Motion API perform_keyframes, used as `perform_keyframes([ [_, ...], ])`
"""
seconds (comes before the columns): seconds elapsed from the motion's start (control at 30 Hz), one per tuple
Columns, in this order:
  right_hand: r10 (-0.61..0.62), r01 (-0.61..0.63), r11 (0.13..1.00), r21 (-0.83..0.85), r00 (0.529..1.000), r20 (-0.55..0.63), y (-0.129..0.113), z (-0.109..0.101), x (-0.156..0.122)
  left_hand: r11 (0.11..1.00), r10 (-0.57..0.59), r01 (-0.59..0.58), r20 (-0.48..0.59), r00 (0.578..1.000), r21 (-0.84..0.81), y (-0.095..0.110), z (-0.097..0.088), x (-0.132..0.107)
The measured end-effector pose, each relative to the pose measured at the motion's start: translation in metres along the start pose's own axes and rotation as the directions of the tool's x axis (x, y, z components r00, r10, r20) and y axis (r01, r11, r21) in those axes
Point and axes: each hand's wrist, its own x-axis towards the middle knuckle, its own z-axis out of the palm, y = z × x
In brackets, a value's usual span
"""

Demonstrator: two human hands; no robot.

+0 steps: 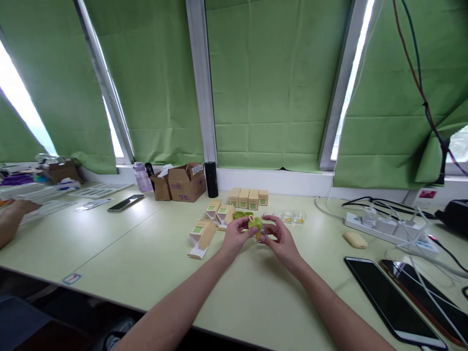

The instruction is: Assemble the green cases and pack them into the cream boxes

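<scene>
Above the table, my left hand (pixel 234 237) pinches a round green lid (pixel 255 223) with a small pale loop on top. Fingers of my right hand (pixel 284 245) close on a small clear cup (pixel 259 237) just under the lid, with something yellow inside. Whether lid and cup are joined I cannot tell. Behind my hands lie green square pieces (pixel 239 214). To their right stand two clear cups (pixel 288 217) with yellow contents. Left of my left hand are three small cardboard boxes (pixel 205 233) with their flaps open.
Several closed small boxes (pixel 243 199) form a row at the back. Further left are a brown carton (pixel 186 183), a black cylinder (pixel 211 179), a purple bottle (pixel 142 176) and a phone (pixel 126 203). At right lie a power strip (pixel 389 231) and a tablet (pixel 389 297). Another person's hand (pixel 20 209) shows far left.
</scene>
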Motion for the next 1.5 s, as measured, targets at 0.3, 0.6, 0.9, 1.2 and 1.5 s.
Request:
perform_keyframes([
  [0.3,-0.011,0.011,0.999,-0.035,1.000,0.002,-0.0001,0.0001,-0.0012,0.996,0.032,-0.034,0.019,0.999,0.079,0.0103,0.0027,-0.0051],
  [0.6,-0.033,0.033,0.999,-0.040,0.999,0.012,-0.0005,0.0016,-0.0043,0.993,0.048,-0.050,0.022,0.999,0.110,0.0064,0.0029,-0.0040],
  [0.9,-0.037,0.041,0.994,0.099,0.999,-0.038,-0.0041,0.0015,-0.0006,0.993,0.111,-0.115,0.093,0.989,0.039,0.0044,0.0047,-0.0076],
  [1.2,-0.076,0.079,0.994,0.076,0.996,-0.041,-0.0026,0.0034,-0.0014,0.982,0.160,-0.168,0.100,0.982,0.083,0.0031,0.0075,-0.0073],
  [1.5,-0.068,0.075,0.986,0.147,0.996,-0.052,-0.0039,0.0034,0.0011,0.972,0.183,-0.189,0.056,0.982,0.139,0.0061,0.0088,-0.0066],
])
